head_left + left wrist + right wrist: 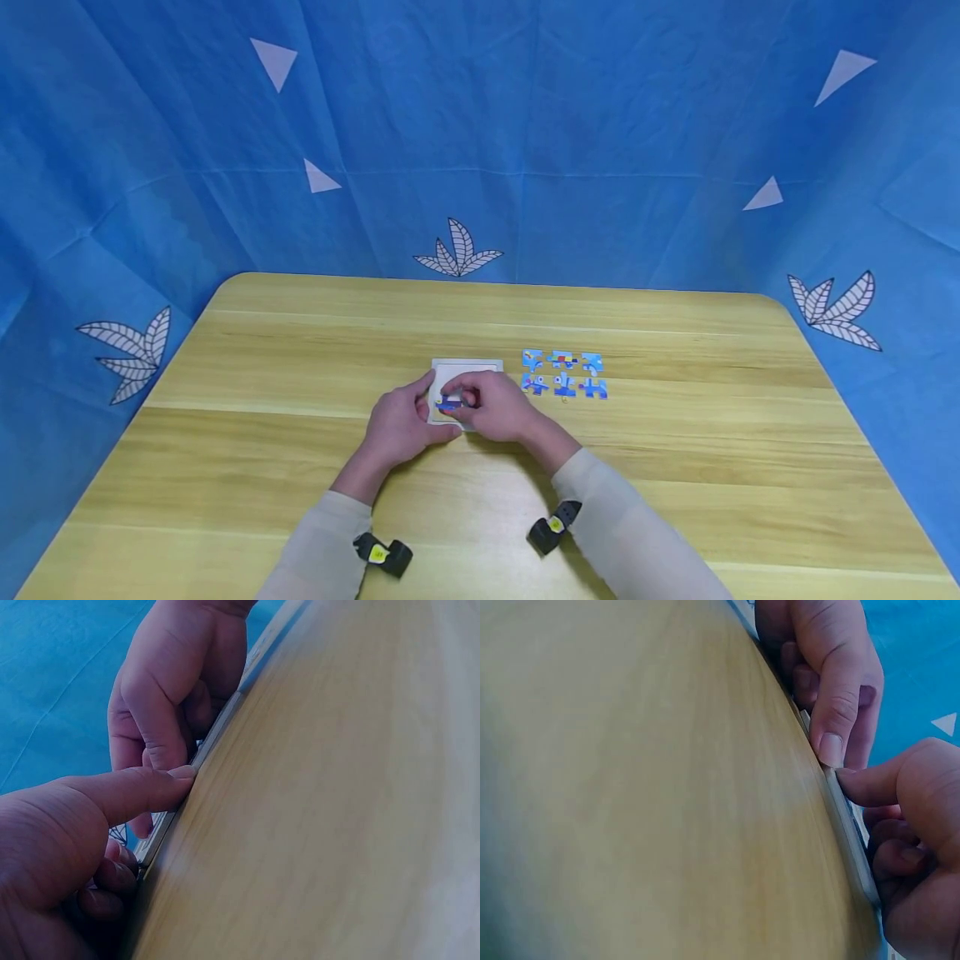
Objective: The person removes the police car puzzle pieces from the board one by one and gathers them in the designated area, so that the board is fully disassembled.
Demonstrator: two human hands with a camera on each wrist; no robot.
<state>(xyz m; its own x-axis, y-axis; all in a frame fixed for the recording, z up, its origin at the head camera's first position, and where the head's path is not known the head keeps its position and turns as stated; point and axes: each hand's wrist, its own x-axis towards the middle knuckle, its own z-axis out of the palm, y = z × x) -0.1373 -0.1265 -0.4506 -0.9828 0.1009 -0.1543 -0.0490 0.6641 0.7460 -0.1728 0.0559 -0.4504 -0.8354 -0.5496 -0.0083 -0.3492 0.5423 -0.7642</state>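
A small square puzzle tray (467,363) with a pale rim lies on the table before me. My left hand (396,423) grips its left side, the thumb (150,789) along the front edge and the fingers round the side. Over the tray, my right hand (501,407) pinches a blue jigsaw piece (448,404) low down near the tray's left front corner. The right fingers hide part of that piece and the tray's right side. In the right wrist view, the right thumb (870,785) is right at the tray's front edge, near the left thumb's tip.
Several loose blue jigsaw pieces (562,385) lie in two rows right of the tray, close beyond the right hand. The wooden table (712,433) reaches back to a blue cloth (600,125). Each sleeve carries a black wrist camera (553,528).
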